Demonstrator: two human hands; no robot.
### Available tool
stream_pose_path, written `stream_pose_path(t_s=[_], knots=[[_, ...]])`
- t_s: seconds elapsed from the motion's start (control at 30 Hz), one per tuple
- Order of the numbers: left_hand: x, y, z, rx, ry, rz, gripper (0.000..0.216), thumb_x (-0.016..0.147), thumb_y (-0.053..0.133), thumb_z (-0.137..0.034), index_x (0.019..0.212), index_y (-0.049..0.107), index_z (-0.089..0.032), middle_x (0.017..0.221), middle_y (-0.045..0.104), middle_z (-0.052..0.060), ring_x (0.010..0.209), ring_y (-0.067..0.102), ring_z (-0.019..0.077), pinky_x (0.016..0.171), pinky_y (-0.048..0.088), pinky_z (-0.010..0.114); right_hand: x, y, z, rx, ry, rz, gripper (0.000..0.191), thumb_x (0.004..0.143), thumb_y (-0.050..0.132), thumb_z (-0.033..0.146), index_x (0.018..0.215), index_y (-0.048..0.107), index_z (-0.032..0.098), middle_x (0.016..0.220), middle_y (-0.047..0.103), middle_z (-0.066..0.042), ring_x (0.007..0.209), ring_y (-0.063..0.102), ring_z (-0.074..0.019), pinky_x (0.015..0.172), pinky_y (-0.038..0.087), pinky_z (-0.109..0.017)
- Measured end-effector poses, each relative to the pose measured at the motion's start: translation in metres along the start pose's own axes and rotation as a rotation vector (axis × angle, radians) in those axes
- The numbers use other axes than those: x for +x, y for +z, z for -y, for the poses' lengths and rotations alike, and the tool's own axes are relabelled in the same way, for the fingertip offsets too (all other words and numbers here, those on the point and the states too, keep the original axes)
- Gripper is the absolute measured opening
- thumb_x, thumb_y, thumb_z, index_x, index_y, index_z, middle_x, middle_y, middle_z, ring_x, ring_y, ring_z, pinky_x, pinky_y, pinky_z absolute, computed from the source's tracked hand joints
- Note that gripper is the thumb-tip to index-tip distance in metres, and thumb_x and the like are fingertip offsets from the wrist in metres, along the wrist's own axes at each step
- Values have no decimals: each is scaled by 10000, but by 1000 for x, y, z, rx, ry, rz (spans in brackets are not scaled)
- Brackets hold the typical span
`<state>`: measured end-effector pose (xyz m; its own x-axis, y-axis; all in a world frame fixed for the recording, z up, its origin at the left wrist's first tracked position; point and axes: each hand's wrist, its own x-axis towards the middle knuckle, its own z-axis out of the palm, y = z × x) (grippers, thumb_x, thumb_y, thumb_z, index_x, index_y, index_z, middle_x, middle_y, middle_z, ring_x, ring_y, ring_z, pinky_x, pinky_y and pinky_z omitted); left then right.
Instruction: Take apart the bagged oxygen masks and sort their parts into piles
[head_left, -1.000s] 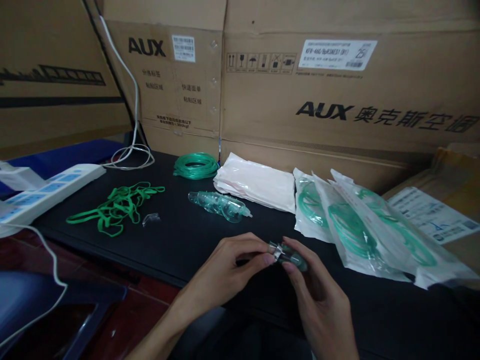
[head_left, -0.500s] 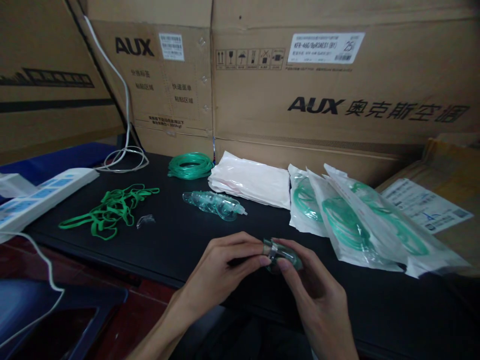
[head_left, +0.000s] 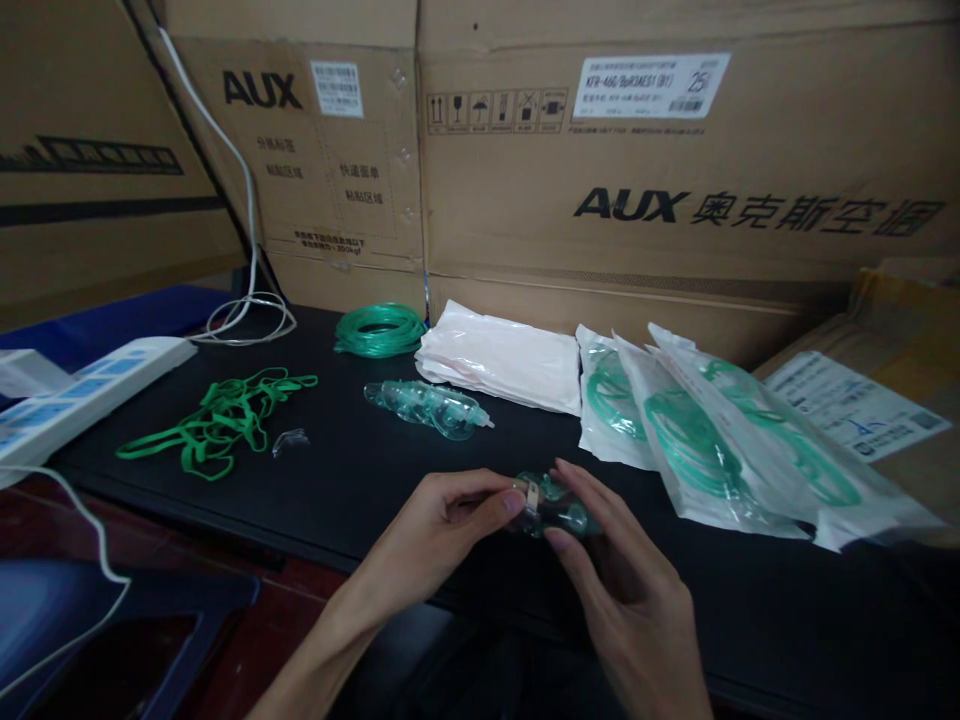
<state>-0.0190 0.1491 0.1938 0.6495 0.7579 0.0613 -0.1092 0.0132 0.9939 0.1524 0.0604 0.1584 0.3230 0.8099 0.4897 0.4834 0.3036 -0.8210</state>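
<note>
A translucent green oxygen mask (head_left: 576, 518) with a small metal nose strip is held between both hands above the black table's front part. My left hand (head_left: 442, 525) pinches its left end, the thumb beside the metal strip. My right hand (head_left: 637, 570) grips the other side, thumb below and fingers along the top. Beyond the hands lies a nested stack of similar clear green masks (head_left: 427, 408). Left of it are a tangle of green elastic straps (head_left: 225, 415) and a few small thin strips (head_left: 291, 440).
A coil of green tubing (head_left: 380, 330) and white flat packages (head_left: 499, 358) lie at the back. Several clear-fronted pouches with green tubing (head_left: 694, 445) lean at the right. A white power strip (head_left: 97, 385) is at left. Large cardboard boxes (head_left: 510, 230) stand behind.
The mask has turned in my hands, so its metal strip and rounded inside show more. My right fingers have spread wider around it. My left thumb has shifted slightly left.
</note>
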Motion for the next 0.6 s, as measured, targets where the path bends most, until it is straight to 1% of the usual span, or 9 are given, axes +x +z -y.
stream_pose_path(t_s=[0.1,0.27,0.37,0.47,0.53,0.6], knots=[[0,1,1,-30,-20,-13,184,947,683,-312,922,792,-166,943,763,25,944,654,165,877,478,240,1,2,0,0,43,21,379,946,698,316,1325,694,331,1344,714,-36,1218,688,-240,1064,559,-396],[1,2,3,-44,-10,-26,163,950,682,-282,981,797,-170,1000,769,36,1003,661,178,920,481,251,5,2,3,62,142,105,261,949,689,371,1188,755,288,1152,795,-40,1035,763,-212,954,605,-312],[1,2,3,-19,8,-21,146,948,683,-267,961,797,-175,987,760,28,970,658,166,898,484,244,7,1,7,83,147,108,214,952,682,386,1115,762,273,1093,804,-40,979,768,-193,881,608,-252],[0,4,2,28,16,-15,149,950,676,-262,925,795,-176,948,743,20,912,651,150,850,489,233,8,1,9,74,137,112,155,955,679,366,1050,750,265,1024,801,-24,871,758,-155,787,594,-197],[0,4,2,52,18,-13,161,957,667,-269,936,797,-177,934,730,20,901,645,146,833,488,231,8,1,8,67,128,114,140,953,682,344,1055,740,267,1006,794,-13,855,747,-142,775,583,-183],[0,4,3,62,23,-15,167,956,666,-274,947,801,-176,929,716,23,901,641,147,824,488,232,8,2,6,63,116,114,151,949,683,318,1084,736,274,1020,787,-6,901,744,-143,809,577,-183]])
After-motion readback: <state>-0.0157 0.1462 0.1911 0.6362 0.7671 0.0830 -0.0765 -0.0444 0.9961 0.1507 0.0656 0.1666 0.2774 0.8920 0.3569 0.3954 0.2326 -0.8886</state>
